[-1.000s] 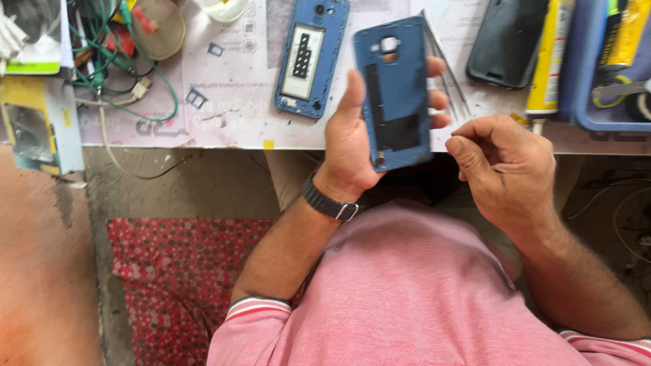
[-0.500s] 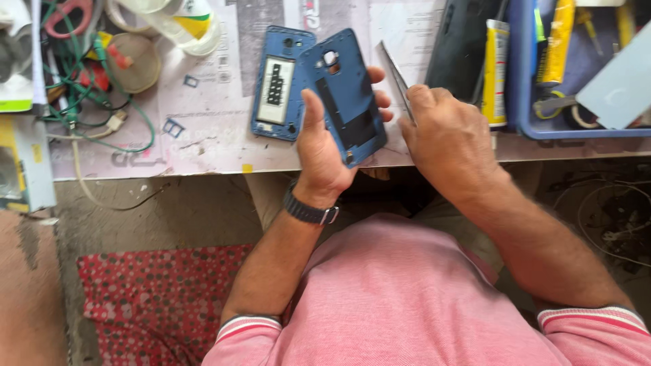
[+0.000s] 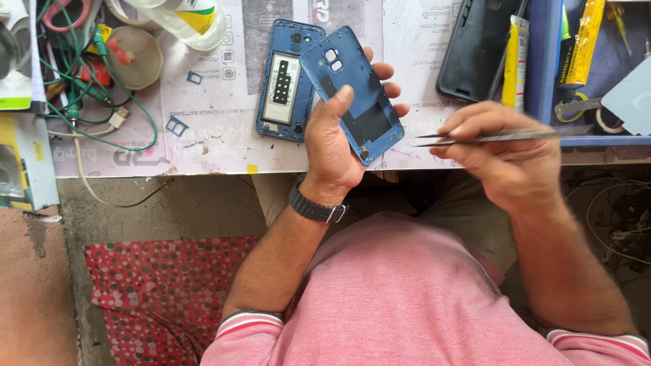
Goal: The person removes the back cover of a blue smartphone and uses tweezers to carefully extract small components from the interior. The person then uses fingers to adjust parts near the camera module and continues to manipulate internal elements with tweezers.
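My left hand (image 3: 336, 146) holds a blue phone back cover (image 3: 352, 95) tilted, inner side up, thumb pressed on its middle. My right hand (image 3: 505, 152) grips metal tweezers (image 3: 488, 137), their tips pointing left toward the cover's lower right edge, a small gap apart. A blue phone body (image 3: 285, 81) with its inside exposed lies flat on the white work mat (image 3: 217, 129), just left of the held cover. A black watch band circles my left wrist.
A black phone case (image 3: 475, 47) lies at the back right beside a blue tray (image 3: 597, 74) holding yellow tubes and tools. Green cables (image 3: 88, 88), a clear bottle (image 3: 183, 20) and small parts crowd the left. A red patterned cloth (image 3: 163, 291) lies on the floor below.
My right hand has drawn back to the right and turned the tweezers level, tips toward the cover. My left hand has tilted the cover further.
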